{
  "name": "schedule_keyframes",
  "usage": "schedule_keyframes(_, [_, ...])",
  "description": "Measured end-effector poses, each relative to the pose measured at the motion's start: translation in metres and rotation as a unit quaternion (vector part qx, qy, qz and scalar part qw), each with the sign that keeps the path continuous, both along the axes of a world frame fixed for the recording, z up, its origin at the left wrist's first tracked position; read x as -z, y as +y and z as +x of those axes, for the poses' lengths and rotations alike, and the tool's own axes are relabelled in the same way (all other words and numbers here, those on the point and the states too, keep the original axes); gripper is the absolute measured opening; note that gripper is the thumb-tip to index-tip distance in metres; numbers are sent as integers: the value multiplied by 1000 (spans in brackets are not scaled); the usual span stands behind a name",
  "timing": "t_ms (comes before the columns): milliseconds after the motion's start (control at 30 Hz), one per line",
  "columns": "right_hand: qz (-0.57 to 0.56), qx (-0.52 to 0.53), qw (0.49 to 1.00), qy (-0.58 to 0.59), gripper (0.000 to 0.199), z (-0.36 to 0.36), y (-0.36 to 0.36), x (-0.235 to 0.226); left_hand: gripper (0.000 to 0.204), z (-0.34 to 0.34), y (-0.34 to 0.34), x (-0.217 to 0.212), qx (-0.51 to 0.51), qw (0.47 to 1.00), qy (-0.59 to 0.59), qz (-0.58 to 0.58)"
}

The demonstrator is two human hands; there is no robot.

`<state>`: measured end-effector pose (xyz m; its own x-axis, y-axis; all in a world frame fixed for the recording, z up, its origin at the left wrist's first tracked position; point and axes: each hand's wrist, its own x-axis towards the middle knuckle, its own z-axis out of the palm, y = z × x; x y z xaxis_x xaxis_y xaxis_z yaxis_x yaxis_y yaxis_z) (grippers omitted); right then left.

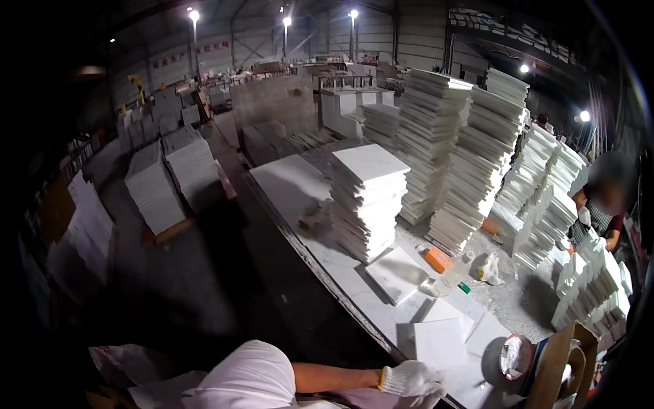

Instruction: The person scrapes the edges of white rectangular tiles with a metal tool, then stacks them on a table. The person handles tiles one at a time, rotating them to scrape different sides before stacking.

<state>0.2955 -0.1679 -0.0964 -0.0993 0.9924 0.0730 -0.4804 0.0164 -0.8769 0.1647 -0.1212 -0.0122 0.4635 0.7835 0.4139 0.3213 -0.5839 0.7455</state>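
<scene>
1. Only one of the hands shows: a white-gloved hand (412, 379) at the lower edge, fingers curled loosely, grasping nothing visible; which hand it is cannot be told.
2. Nearest it, a flat square white stone tile (440, 342) lies on the long white worktop (293, 180).
3. Farther along stands a stack of white tiles (368, 201).
4. A small orange block (438, 259) lies beside that stack.

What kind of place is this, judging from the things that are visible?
Probably a stone-tile workshop or warehouse: tall stacks of white square tiles stand on a long dusty white workbench, more tile stacks sit on pallets on the floor, and a gloved hand rests near the bench.
</scene>
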Motion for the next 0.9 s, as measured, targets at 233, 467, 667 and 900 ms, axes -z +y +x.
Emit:
schedule_keyframes(233, [-6,1,1000,-25,59,0,-3,-2,18,2,-5,-6,48,980,-93,-170])
schedule_keyframes(467, [0,-4,999,-38,57,-2,-3,-3,14,-3,-6,-6,18,994,-32,-107])
schedule_keyframes(667, [-4,-4,999,-37,56,-11,-1,-4,15,-10,-10,-17,15,991,-61,-117])
schedule_keyframes(900, [-1,-13,999,-51,54,-25,6,-7,16,-15,-2,11,-15,993,-43,-105])
